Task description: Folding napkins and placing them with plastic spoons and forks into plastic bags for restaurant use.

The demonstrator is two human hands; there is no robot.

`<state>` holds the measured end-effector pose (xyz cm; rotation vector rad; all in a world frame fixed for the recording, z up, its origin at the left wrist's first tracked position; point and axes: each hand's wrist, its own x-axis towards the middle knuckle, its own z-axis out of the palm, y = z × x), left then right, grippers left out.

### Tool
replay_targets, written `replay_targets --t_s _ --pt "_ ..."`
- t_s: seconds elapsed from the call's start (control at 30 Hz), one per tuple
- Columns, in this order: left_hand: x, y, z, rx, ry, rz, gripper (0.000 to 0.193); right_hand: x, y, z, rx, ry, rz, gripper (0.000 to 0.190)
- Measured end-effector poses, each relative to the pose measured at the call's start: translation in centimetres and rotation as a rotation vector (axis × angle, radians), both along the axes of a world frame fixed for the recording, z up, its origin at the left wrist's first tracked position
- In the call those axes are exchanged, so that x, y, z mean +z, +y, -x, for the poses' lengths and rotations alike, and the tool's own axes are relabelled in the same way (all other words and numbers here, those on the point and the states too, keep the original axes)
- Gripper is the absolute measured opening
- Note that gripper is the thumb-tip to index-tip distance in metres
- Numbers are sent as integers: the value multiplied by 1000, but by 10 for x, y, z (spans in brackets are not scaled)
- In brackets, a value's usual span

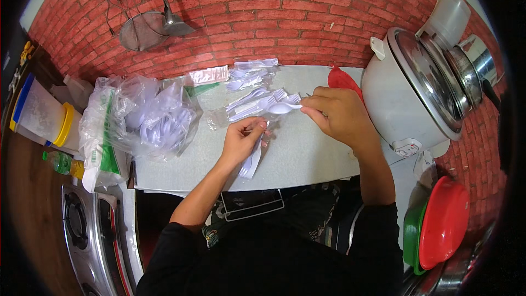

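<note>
My left hand (243, 139) pinches the upper end of a clear plastic sleeve, in which a white plastic fork (251, 162) lies with its tines towards the near edge of the table. In my right hand (339, 115), between thumb and fingers, is the handle end of a white plastic spoon (281, 108), its bowl pointing left. Just behind the hands lie wrapped white plastic forks (254, 106), and farther back is another group of wrapped cutlery (246, 75). A clear plastic bag (166, 123) of white plastic spoons stands at the left of the table.
A large rice cooker (404, 94) stands at the right, beside a red cloth (344, 80). At the left are a white and green package (107, 135), lidded tubs (43, 111) and a gas stove (88, 234). Red and green basins (444, 222) are at the lower right. A brick-patterned wall rises behind.
</note>
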<state>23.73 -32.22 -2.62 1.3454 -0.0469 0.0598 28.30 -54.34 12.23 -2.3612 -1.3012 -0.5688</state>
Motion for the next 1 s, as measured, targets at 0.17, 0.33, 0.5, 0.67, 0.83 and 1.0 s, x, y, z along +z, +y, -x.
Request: replay_targets --t_s 0.17,0.33,0.5,0.67,0.83,1.0 --pt "18 -1 4 -119 -20 -27 24 -8 10 -8 55 91 83 13" --pt "21 7 -2 -260 -32 -90 28 -17 21 -31 202 327 123 16" --pt "24 12 0 -302 45 -127 41 10 24 -43 233 629 -28 14" --pt "21 11 -1 -304 4 -127 43 12 18 -58 241 764 5 13" --pt "21 0 -1 -278 -11 -19 43 4 32 -54 334 797 68 15" --pt "14 -8 -9 -279 -76 38 45 4 38 -58 353 825 143 10"
